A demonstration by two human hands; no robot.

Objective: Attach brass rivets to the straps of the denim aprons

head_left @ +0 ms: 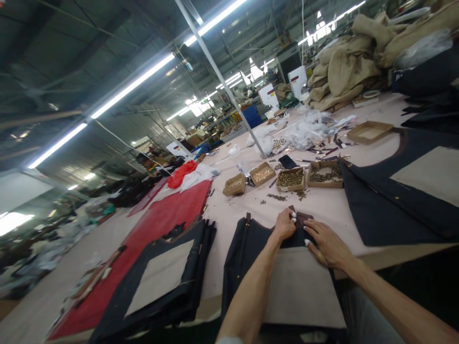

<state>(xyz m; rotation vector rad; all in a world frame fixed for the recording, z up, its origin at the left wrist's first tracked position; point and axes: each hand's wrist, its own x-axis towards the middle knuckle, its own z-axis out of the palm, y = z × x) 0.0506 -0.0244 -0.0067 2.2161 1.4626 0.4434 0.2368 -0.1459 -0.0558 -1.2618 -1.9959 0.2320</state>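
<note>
A dark fabric piece (234,267) with a beige panel (303,286) lies at the table's front edge, below both hands. My left hand (286,223) is closed at its top edge, beside a brown strip (304,219); what its fingertips pinch is too small to make out. White coverings show on some fingertips. Just to the right, my right hand (328,243) lies with fingers spread on the dark fabric, near the brown strip. Small metal pieces fill a cardboard box (290,180) beyond the hands, and a second box (324,174) stands beside it.
Stacked dark pieces (201,248) with a beige panel (161,274) lie left, over red material (143,243). Another dark piece (376,205) is at right. Farther back are a black phone-like object (287,162), clear plastic bags (310,129), an open box (370,132) and a slanted pole (229,91).
</note>
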